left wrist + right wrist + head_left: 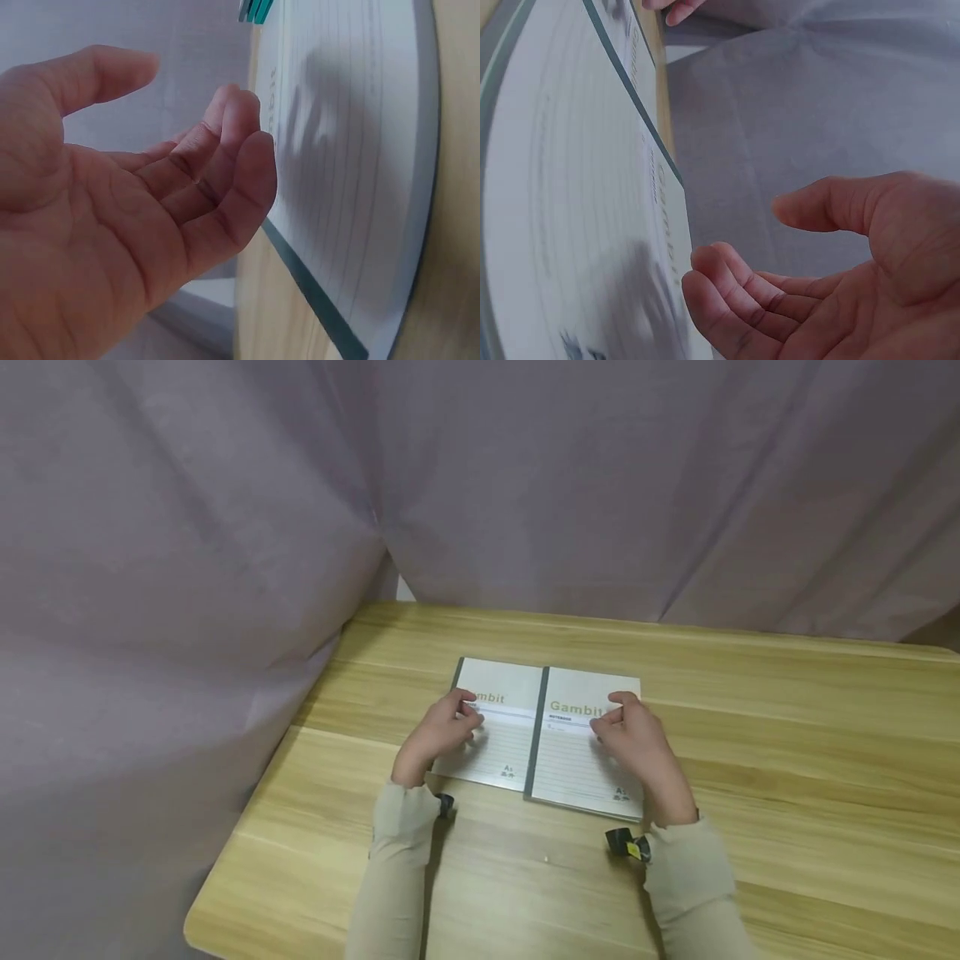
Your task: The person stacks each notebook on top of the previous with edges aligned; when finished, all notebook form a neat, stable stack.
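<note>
Notebooks side by side, both hands hovering over them

Notebooks first: two grey "Gambit" ones lie flat on the wooden table (750, 710), edges touching. The left notebook (498, 727) sits a bit further from the person than the right notebook (581, 747).

The left hand (438, 735) is over the left notebook's near left part, the right hand (637, 739) over the right one. In the wrist views, both hands have loosely curled fingers (225, 165), thumbs apart from them, gripping nothing. Fingertips are just above the covers; can't tell if they touch.

Behind and to the left hangs a greyish-purple curtain (225, 527).
</note>
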`<state>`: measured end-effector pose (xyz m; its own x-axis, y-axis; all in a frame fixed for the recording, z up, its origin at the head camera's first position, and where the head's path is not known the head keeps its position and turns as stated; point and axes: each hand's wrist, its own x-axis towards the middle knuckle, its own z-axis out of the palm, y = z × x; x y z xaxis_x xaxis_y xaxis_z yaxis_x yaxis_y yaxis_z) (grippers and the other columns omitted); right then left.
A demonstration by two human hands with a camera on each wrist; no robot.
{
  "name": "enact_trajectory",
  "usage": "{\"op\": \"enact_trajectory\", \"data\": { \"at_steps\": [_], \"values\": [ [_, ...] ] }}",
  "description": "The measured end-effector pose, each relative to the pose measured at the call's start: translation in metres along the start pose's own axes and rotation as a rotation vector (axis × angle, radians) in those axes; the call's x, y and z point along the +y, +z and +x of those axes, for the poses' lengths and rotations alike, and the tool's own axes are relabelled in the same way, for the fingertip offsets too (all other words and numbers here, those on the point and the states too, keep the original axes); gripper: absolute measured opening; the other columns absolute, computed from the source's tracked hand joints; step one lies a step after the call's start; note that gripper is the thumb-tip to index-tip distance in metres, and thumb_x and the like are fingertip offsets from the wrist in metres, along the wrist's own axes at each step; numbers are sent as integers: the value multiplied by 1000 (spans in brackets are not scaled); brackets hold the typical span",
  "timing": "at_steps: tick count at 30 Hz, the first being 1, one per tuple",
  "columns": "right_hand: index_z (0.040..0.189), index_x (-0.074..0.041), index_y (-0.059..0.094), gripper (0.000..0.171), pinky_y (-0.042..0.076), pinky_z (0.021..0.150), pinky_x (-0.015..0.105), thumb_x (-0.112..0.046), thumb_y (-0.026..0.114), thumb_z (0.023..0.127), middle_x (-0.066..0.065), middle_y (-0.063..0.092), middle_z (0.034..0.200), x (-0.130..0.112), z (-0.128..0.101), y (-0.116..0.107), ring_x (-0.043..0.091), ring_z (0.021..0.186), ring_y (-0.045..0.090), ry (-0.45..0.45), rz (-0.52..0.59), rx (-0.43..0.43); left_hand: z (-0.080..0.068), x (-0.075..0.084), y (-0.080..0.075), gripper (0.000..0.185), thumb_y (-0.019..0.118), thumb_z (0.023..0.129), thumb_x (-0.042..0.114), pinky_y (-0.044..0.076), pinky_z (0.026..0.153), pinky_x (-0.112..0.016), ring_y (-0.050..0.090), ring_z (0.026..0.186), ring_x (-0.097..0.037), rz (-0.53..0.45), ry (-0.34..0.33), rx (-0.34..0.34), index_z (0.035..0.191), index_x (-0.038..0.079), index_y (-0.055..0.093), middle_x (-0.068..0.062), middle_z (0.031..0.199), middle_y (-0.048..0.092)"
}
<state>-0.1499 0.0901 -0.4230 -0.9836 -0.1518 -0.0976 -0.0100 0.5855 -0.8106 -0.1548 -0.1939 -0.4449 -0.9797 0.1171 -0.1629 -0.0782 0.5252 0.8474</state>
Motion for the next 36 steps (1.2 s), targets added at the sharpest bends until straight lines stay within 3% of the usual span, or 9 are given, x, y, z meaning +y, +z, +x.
{"op": "enact_trajectory", "data": {
  "at_steps": [5,11,17,22,30,36],
  "values": [
    [140,19,39,59,47,72,33,-10,57,92,23,65,103,-4,3,9,27,83,61,11,-22,9,-1,-3,-3,42,58,95,8,49,63,-27,66,80,-28,11,-18,14,132,-10,52,-17,105,63],
    [139,19,43,57,49,86,47,-13,56,93,24,66,108,-8,6,20,34,95,62,-28,-36,-11,-3,-9,-10,41,56,94,7,49,63,-27,64,83,-29,3,-12,56,131,-11,53,-17,103,62],
    [139,17,44,54,48,93,52,-13,55,95,26,65,115,-10,10,32,38,105,63,-64,-24,-44,-5,-16,-17,42,56,96,9,54,76,-35,62,102,-32,10,-28,103,133,-11,53,-20,112,62],
    [140,17,43,54,43,102,56,-11,56,96,29,65,119,-14,13,40,42,109,63,-79,-5,-57,-5,-18,-20,42,56,98,8,54,78,-36,61,100,-32,-25,-48,118,135,-11,51,-23,115,60],
    [144,14,39,57,46,100,54,-12,57,98,31,61,127,-23,16,50,44,119,59,-44,13,-95,-2,-20,-20,45,55,99,12,54,88,-43,61,109,-35,-56,-84,124,138,-9,49,-25,124,61],
    [149,10,35,61,50,96,51,-14,58,97,29,59,131,-31,16,58,40,117,61,-35,30,-109,-1,-16,-18,44,55,99,11,53,89,-44,61,111,-37,-59,-86,110,139,-9,49,-27,128,60]
  ]
}}
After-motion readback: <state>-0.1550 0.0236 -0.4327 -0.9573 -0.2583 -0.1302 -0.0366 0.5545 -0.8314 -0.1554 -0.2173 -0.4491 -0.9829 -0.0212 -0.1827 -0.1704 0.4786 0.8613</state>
